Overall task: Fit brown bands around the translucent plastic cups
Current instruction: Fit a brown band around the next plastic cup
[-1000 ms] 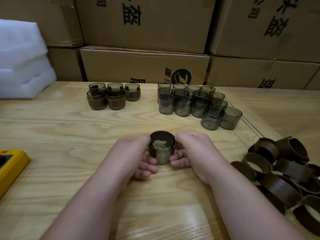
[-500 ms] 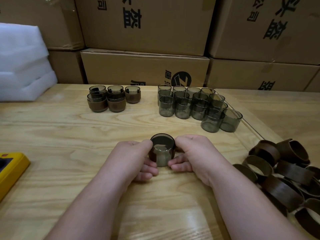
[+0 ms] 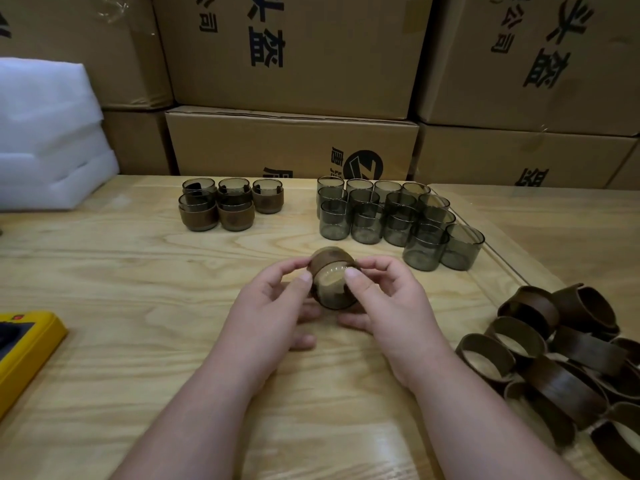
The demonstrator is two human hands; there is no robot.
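Cup in hand: a translucent plastic cup (image 3: 333, 287) is held just above the table (image 3: 138, 271) at the centre of the frame, tipped on its side so one round end faces the camera.
Band: a brown band (image 3: 325, 259) wraps the far part of the cup; the near part shows bare.
Left hand: the left hand (image 3: 273, 306) grips the cup from the left of the frame, thumb on the near rim, index finger curled over the band.
Right hand: the right hand (image 3: 384, 299) mirrors it from the right, thumb and index finger pinching the same cup.
Fingers: on both hands they are curled and pressed on the cup, not spread.
Key relation: the cup's long axis runs from the camera toward the upper part of the frame, between the two hands; both are equally near. Judged from this, further seating means sliding the band along that axis.
Finished cups: five banded cups (image 3: 228, 204) stand at upper left of centre.
Bare cups: a cluster of unbanded cups (image 3: 391, 216) stands at upper right of centre, well apart from the hands.
Loose bands: a heap of spare bands (image 3: 561, 358) lies at lower right.
Surroundings: cardboard boxes (image 3: 294, 57) behind, white foam (image 3: 48, 133) at upper left, a yellow object (image 3: 24, 348) at the left edge.
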